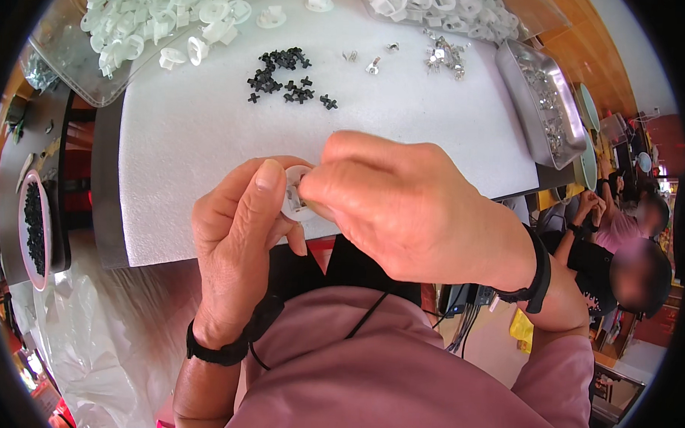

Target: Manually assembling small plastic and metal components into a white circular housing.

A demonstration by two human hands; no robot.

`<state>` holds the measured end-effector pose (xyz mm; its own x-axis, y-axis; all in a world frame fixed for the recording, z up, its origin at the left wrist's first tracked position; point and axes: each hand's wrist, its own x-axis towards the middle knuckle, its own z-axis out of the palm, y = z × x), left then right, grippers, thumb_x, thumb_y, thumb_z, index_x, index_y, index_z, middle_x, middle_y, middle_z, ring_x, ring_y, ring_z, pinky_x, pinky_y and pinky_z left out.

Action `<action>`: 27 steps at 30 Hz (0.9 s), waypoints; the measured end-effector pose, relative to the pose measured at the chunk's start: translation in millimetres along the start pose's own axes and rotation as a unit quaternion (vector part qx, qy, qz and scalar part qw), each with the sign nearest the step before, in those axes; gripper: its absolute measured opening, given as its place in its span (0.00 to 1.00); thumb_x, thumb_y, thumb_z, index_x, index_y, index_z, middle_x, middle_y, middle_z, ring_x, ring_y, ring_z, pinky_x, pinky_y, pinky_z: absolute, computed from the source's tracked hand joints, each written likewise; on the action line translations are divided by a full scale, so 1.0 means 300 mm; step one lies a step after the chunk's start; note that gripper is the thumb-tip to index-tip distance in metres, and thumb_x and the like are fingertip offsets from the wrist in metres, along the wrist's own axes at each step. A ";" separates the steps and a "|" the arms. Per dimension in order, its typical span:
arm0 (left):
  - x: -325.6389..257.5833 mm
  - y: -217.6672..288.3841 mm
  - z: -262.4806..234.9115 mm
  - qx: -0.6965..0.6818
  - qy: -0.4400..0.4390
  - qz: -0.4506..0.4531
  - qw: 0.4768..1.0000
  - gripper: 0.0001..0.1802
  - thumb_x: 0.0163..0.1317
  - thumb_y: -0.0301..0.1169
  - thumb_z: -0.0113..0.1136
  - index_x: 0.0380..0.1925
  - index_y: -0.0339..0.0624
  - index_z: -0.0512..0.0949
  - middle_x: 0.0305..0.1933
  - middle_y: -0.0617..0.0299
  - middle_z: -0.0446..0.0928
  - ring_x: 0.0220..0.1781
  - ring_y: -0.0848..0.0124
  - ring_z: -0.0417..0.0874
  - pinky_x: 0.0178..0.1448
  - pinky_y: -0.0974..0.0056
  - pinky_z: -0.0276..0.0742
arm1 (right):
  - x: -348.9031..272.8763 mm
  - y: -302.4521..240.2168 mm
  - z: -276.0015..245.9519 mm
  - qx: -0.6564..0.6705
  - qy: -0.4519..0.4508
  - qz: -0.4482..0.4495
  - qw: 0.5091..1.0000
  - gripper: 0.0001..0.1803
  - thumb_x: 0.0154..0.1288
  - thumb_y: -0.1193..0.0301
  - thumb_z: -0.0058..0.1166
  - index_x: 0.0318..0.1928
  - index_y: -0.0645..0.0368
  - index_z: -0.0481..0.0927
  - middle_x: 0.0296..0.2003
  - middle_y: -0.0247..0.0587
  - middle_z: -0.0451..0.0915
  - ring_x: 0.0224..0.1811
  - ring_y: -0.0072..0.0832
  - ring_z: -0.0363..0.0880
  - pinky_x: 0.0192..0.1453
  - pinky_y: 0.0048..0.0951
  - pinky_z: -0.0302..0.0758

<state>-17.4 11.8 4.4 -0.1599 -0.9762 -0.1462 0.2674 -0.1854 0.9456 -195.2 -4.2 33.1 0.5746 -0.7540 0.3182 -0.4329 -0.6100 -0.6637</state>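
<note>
While the left hand (240,233) pinches a small white plastic fitting (295,201) above the worktop (209,134), the right hand (403,205) presses closed fingertips against it.

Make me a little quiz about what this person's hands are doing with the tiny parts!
1. True or false: the left hand holds a round white part.
2. What colour are the small cross-shaped pieces lying loose on the white mat?
A) red B) black C) green
3. Fill in: the metal tray lies at the mat's ____ edge.

Key: 1 true. 2 B. 3 right. The right hand pinches at the white part, so both hands meet on it.
</note>
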 end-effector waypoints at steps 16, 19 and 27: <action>0.001 -0.004 0.008 0.011 0.001 0.021 1.000 0.22 0.73 0.40 0.46 0.43 0.27 0.78 0.32 0.61 0.78 0.19 0.83 0.60 0.25 0.72 0.70 | -0.026 -0.008 0.047 0.100 0.064 0.055 0.991 0.06 0.61 0.80 0.51 0.39 0.65 0.74 0.27 0.38 0.75 0.25 0.27 0.74 0.25 0.28 0.70; -0.005 -0.007 0.000 0.045 0.012 0.022 0.999 0.22 0.73 0.40 0.47 0.45 0.28 0.79 0.29 0.62 0.77 0.19 0.82 0.64 0.26 0.73 0.68 | -0.008 -0.003 0.050 0.152 0.054 0.118 0.980 0.05 0.61 0.85 0.50 0.38 0.65 0.74 0.25 0.33 0.75 0.24 0.14 0.70 0.25 0.18 0.67; -0.008 -0.001 0.007 0.071 0.017 0.033 0.997 0.23 0.72 0.42 0.48 0.46 0.29 0.79 0.26 0.65 0.75 0.23 0.81 0.72 0.27 0.75 0.63 | -0.010 -0.008 0.057 0.220 0.044 0.170 0.960 0.04 0.62 0.85 0.49 0.36 0.65 0.73 0.25 0.32 0.76 0.25 0.11 0.72 0.26 0.17 0.69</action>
<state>-19.3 14.5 5.0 -0.1138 -0.9894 -0.0903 0.1379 -0.1057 0.9848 -184.1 3.9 22.2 0.3821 -0.9210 0.0752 -0.2397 -0.1774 -0.9545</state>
